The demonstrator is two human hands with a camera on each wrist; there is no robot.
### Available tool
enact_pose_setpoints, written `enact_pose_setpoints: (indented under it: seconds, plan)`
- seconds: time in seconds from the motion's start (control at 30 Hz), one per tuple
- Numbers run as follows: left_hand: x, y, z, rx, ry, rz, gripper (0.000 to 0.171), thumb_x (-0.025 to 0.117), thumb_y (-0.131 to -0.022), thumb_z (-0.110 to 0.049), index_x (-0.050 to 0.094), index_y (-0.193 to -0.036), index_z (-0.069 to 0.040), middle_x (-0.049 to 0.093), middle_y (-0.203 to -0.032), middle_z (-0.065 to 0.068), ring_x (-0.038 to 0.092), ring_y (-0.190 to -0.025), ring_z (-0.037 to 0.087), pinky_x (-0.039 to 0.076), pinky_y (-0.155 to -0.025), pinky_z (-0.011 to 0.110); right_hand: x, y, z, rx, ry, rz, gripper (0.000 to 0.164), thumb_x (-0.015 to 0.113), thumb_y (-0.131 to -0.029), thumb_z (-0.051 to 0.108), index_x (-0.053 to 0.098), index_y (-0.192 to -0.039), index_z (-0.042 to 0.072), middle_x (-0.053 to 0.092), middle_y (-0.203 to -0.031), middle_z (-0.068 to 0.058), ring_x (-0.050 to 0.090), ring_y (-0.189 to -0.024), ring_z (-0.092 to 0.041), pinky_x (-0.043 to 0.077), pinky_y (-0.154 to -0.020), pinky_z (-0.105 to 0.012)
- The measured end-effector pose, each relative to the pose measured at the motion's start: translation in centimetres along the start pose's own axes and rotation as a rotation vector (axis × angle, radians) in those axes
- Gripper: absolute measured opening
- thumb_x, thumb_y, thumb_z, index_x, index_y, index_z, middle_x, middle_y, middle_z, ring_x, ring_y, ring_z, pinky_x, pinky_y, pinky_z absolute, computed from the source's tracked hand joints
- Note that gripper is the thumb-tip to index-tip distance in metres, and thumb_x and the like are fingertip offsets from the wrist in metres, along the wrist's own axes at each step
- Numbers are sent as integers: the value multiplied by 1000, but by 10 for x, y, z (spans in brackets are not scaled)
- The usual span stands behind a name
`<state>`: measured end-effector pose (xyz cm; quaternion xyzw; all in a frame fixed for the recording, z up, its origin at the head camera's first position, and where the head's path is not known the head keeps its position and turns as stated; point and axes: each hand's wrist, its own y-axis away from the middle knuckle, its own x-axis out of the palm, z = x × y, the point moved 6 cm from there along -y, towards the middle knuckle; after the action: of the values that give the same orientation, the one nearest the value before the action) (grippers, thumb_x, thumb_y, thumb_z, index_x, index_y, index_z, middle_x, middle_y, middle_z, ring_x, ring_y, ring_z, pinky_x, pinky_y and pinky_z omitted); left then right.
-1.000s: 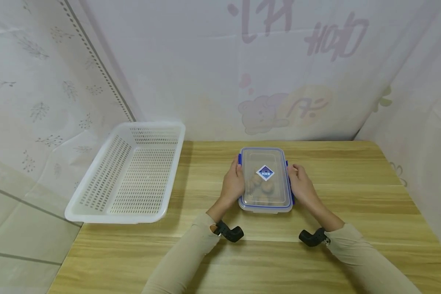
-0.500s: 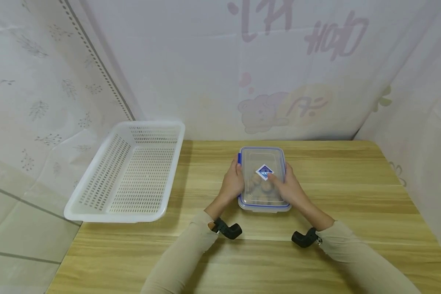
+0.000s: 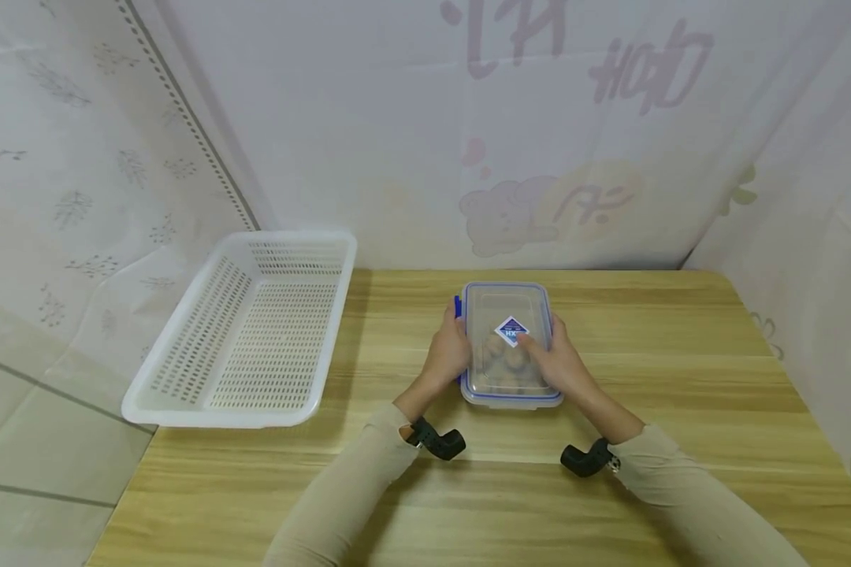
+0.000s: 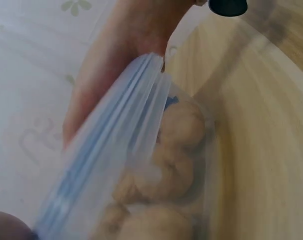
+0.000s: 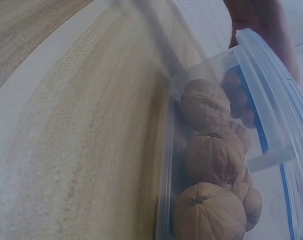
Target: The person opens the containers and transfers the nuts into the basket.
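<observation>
A clear plastic food container [image 3: 507,366] with a blue-edged lid and a diamond label lies on the table. Several walnuts [image 5: 207,157] show through its wall in the right wrist view. My left hand [image 3: 448,350] grips its left side, at the blue latch [image 3: 458,307], which stands out from the lid edge. Beyond the far wall in the right wrist view, fingertips [image 5: 236,97] show by that latch. My right hand [image 3: 563,362] holds the right side, thumb on the lid over the label. Its other fingers are hidden in the head view.
A white perforated plastic basket [image 3: 273,346] stands at the left of the wooden table [image 3: 681,354]. Printed cloth [image 3: 397,142] hangs behind the table and along both sides. A black wrist camera [image 3: 440,441] sits on each forearm.
My right hand came from the container's right edge onto its side, thumb onto the lid. The left latch now sticks out further; the left hand shifted slightly outward.
</observation>
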<state>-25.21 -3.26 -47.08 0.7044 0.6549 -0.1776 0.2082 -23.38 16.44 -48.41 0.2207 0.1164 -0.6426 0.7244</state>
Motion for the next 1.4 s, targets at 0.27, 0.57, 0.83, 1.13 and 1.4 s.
enact_pose_setpoints:
  seconds: [0.27, 0.57, 0.83, 1.13, 1.4]
  plan:
    - [-3, 1, 9, -10, 46, -23, 52, 26, -112, -13, 18, -159, 6, 38, -154, 32, 48, -135, 45, 43, -109, 55, 2, 0, 2, 2, -2, -1, 91, 53, -104, 48, -1, -162, 3, 20, -162, -32, 20, -149, -49, 17, -120, -63]
    - [-3, -1, 18, -54, 24, 54, 52, 29, -111, -21, 31, -154, 9, 43, -151, 31, 44, -139, 45, 36, -116, 53, 2, 1, -3, 33, -15, 5, 91, 54, -104, 48, 0, -162, 3, 19, -163, -31, 19, -150, -49, 16, -120, -63]
    - [-22, -6, 12, -14, 40, -47, 49, 44, -106, -16, 43, -145, 14, 60, -126, 32, 64, -110, 41, 52, -99, 49, -1, 0, -2, 56, -56, 58, 94, 54, -103, 49, -2, -162, 3, 13, -164, -30, 15, -150, -50, 16, -119, -66]
    - [-37, 2, -2, -89, 207, 133, 60, 63, -102, -23, 40, -150, 6, 55, -123, 23, 66, -93, 32, 62, -71, 39, -26, 4, 6, -47, 149, 7, 70, 58, -104, 39, 40, -148, -11, 56, -129, -30, 59, -114, -42, 57, -90, -46]
    - [-30, 10, -10, -124, 182, 271, 58, 68, -99, -9, 45, -151, 1, 59, -115, 18, 67, -95, 27, 62, -80, 45, -35, 19, 11, 33, 131, 54, 65, 65, -102, 28, 40, -150, -8, 56, -119, -23, 61, -97, -30, 61, -78, -40]
